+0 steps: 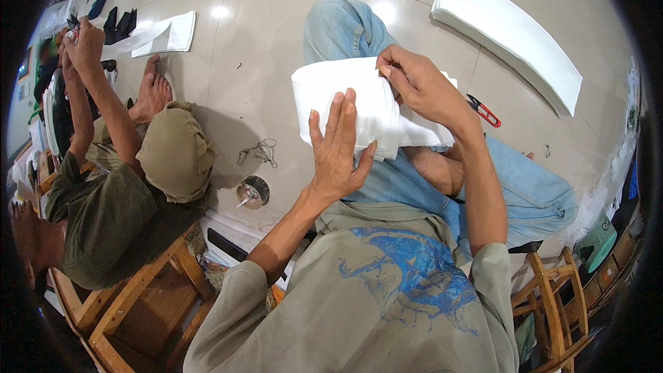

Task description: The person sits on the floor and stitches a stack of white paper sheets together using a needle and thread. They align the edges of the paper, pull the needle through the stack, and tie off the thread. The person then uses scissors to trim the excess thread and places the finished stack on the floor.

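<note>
Head view, single frame. I see the bundle of white fabric strips [359, 107] held up over the lap, above the blue-jeaned legs [414, 179], not resting on the floor. Its long axis runs roughly left to right across the picture, the left end curving round in a loop, the right end trailing past the right wrist toward the knee. Left hand [338, 145]: flat against the near face of the bundle, fingers extended upward and spread, thumb hooked at the lower edge; its grip is a supporting press rather than a closed fist, palm in contact with the cloth. Right hand [421, 86]: comes over the top edge from the right, fingers curled down and pinched closed on the upper edge of the bundle near its middle. Judgement: the right hand sits nearer the top edge and does the fine work, while the left hand backs the cloth from below and from the left. The bundle lies between the two hands, touching both. On the tiled floor [262, 41], red-handled snips [485, 111] lie just right of the right forearm, apart from it. A stack of white strips [511, 34] lies further off, upper right. A second person in a tan cap [176, 152] sits at left, hands raised on other white cloth.
</note>
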Demonstrator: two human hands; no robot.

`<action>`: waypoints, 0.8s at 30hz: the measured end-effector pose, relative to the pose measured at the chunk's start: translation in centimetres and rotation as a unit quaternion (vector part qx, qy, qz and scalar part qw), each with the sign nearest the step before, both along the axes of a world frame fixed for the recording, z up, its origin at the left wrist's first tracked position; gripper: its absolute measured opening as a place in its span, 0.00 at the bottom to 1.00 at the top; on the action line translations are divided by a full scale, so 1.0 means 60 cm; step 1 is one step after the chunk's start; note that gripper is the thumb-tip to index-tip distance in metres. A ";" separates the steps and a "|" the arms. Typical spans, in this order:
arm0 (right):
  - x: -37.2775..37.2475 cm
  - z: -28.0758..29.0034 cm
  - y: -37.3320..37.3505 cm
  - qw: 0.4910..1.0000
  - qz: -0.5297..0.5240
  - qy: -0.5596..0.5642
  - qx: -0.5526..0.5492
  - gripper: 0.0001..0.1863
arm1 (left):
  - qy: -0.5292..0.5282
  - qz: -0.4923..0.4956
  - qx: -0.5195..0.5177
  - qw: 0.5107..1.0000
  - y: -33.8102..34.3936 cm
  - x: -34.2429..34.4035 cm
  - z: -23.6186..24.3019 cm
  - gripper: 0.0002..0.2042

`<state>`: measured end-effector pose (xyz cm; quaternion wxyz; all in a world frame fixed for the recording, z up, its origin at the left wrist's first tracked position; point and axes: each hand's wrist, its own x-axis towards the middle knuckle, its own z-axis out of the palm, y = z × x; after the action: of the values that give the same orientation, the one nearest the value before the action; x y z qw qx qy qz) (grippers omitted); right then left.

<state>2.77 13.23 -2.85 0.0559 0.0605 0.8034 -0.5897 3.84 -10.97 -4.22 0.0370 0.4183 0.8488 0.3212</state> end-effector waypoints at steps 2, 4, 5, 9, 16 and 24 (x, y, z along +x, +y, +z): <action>0.005 -0.008 -0.008 0.996 -0.034 0.061 0.048 0.11 | 0.001 -0.003 0.001 1.000 0.002 -0.003 0.001 0.47; 0.007 -0.007 -0.007 0.992 -0.086 0.054 0.071 0.11 | -0.001 -0.002 -0.002 1.000 0.002 -0.002 0.004 0.47; 0.008 0.001 0.003 0.990 -0.123 0.017 0.070 0.11 | -0.002 -0.001 -0.006 1.000 0.002 -0.001 0.005 0.47; 0.045 -0.003 0.046 0.955 -0.288 0.016 -0.067 0.13 | 0.003 -0.006 0.008 1.000 0.000 -0.001 -0.002 0.48; 0.213 -0.062 0.165 0.875 -0.484 -0.003 0.008 0.15 | -0.028 -0.002 -0.006 1.000 -0.004 -0.002 0.013 0.48; 0.189 -0.003 0.081 0.889 -0.458 0.005 0.022 0.17 | -0.118 0.002 -0.007 0.993 0.005 -0.017 0.088 0.39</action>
<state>14.11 18.09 -3.05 -0.2254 0.4201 0.6996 -0.5323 2.82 -10.64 1.04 0.1391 0.3759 0.8413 0.3626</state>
